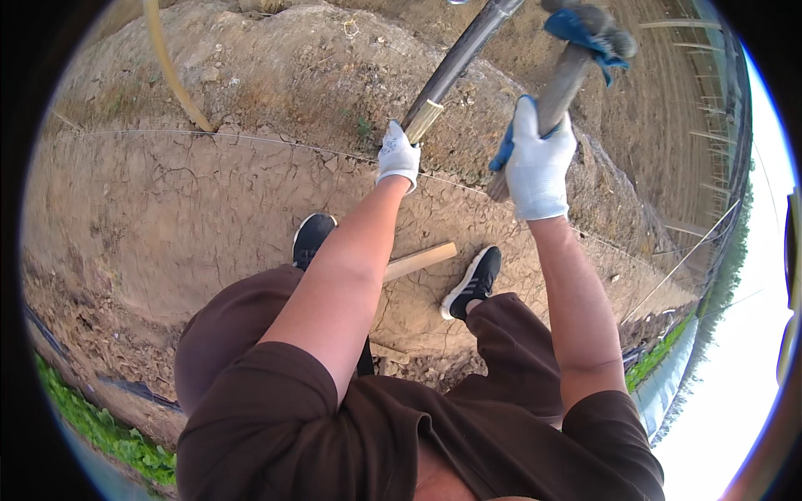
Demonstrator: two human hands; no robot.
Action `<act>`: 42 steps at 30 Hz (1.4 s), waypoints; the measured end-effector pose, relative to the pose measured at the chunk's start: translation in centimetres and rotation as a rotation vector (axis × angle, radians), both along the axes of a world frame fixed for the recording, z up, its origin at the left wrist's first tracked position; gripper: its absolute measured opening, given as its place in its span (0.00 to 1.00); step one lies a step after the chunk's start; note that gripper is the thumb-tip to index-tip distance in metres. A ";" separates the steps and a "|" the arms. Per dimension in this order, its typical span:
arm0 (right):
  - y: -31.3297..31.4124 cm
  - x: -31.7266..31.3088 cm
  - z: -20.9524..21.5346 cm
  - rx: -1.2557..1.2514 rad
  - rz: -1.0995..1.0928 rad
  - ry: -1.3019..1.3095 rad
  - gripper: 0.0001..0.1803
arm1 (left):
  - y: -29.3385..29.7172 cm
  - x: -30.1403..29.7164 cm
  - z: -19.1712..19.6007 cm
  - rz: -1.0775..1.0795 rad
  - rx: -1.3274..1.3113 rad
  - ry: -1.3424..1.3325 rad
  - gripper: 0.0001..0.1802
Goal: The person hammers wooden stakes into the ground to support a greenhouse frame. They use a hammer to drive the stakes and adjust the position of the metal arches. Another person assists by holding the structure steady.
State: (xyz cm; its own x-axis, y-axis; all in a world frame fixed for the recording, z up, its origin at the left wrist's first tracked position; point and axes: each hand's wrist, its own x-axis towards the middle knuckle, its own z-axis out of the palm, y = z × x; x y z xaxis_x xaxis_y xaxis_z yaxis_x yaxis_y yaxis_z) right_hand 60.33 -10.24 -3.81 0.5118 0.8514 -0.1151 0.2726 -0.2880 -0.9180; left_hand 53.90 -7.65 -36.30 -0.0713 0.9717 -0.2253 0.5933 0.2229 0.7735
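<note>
My left hand [398, 157], in a white glove, is closed around the lower end of a short split wooden stake [424, 121]. Right against that stake lies a dark, thick pole [464, 57] that runs up and away to the right; whether my fingers hold it too is hidden. My right hand [539, 163], in a white glove with blue on the palm side, grips the wooden handle of a hammer [565, 87]. The hammer is raised to the right of the stake, and blue cloth [585, 37] is wrapped about its head.
A thin string [284, 142] stretches across the cracked soil along a raised earth bank [276, 71]. A curved pale pole [171, 67] stands at the far left. A flat wooden strip [422, 261] lies between my shoes. Green plants [109, 426] grow at the lower left.
</note>
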 end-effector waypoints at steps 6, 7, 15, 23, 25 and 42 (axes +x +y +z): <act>-1.7 3.5 -3.1 -0.633 0.306 -0.265 0.22 | -0.7 0.2 -1.6 0.044 0.035 -0.009 0.33; -1.0 2.1 0.3 -0.510 0.286 -0.248 0.21 | -0.1 -0.5 -1.3 0.004 -0.041 -0.029 0.35; -2.0 1.8 -4.5 -0.086 0.053 -0.279 0.16 | -0.9 0.4 0.4 0.005 0.088 0.008 0.39; -0.4 1.3 3.1 -0.219 0.135 -0.114 0.15 | -0.3 -1.1 1.7 0.036 -0.021 -0.036 0.48; 1.4 0.6 6.4 0.119 0.090 -0.115 0.14 | -0.4 -0.8 1.6 0.074 0.099 -0.032 0.49; -0.2 0.3 4.6 0.218 0.038 -0.078 0.13 | 0.0 -1.4 1.9 -0.052 -0.089 -0.027 0.56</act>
State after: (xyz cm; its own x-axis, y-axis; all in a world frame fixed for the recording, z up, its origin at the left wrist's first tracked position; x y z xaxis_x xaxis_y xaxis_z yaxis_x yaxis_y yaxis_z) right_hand 60.64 -10.39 0.84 0.4792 0.8705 0.1117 0.3518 -0.0739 -0.9332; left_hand 52.49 -7.67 -34.37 -0.0141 0.9499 -0.3123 0.5851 0.2611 0.7677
